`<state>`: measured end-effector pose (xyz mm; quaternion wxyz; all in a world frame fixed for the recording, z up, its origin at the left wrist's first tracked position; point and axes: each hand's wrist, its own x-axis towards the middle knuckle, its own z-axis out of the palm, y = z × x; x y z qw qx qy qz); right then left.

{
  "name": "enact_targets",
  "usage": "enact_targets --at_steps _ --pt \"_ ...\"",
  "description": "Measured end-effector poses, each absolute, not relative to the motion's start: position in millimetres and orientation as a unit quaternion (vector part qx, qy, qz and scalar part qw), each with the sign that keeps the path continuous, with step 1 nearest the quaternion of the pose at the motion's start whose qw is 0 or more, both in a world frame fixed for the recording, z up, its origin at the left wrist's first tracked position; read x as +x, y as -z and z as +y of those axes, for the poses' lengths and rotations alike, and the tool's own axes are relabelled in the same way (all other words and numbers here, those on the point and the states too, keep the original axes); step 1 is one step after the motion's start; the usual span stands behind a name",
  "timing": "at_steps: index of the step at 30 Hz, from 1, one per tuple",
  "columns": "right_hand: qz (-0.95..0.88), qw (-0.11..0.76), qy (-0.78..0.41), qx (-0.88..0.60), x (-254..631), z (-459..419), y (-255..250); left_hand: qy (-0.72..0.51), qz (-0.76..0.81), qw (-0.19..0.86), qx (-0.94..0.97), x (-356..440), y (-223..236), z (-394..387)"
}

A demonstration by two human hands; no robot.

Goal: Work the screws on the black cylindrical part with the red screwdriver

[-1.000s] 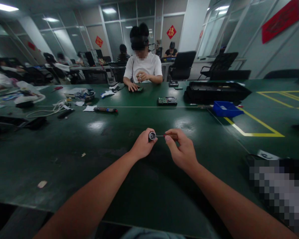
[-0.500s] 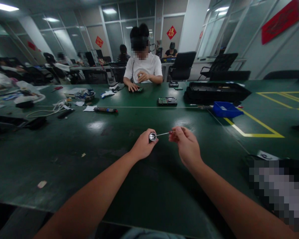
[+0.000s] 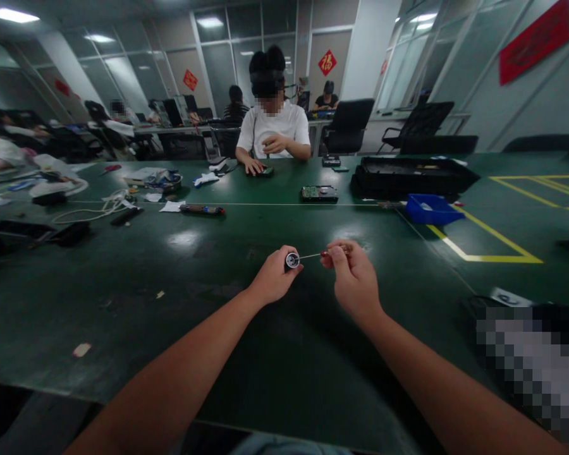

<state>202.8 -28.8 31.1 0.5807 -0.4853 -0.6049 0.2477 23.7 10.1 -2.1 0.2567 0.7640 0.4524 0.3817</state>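
Observation:
My left hand (image 3: 272, 278) is closed around a small round black part with a silver face (image 3: 292, 260), held just above the green table (image 3: 171, 297). My right hand (image 3: 353, 278) pinches the handle of a thin screwdriver (image 3: 313, 256). Its metal shaft runs left and its tip meets the silver face of the round part. Both hands hover close together over the middle of the table.
A person in a white shirt (image 3: 274, 126) sits across the table with a hand on a small device. A circuit-board drive (image 3: 318, 193), a black case (image 3: 412, 174), a blue bin (image 3: 431, 208), a pen-like tool (image 3: 201, 209) and cables (image 3: 95, 208) lie farther back.
My right hand has drawn a little to the right and turned, so more of the screwdriver shaft shows. My left hand and the round part have stayed almost still.

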Motion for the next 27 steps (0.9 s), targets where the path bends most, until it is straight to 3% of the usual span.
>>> enact_targets --at_steps 14,20,27 --pt "-0.666 0.499 -0.093 -0.547 203 -36 -45 -0.366 0.459 0.252 0.769 22 3 11" --pt "-0.705 0.51 -0.145 -0.47 202 -38 -41 -0.371 0.465 0.25 0.764 22 4 12" --pt "-0.681 0.51 -0.19 -0.489 200 -40 -39 -0.373 0.458 0.248 0.768 22 5 14"
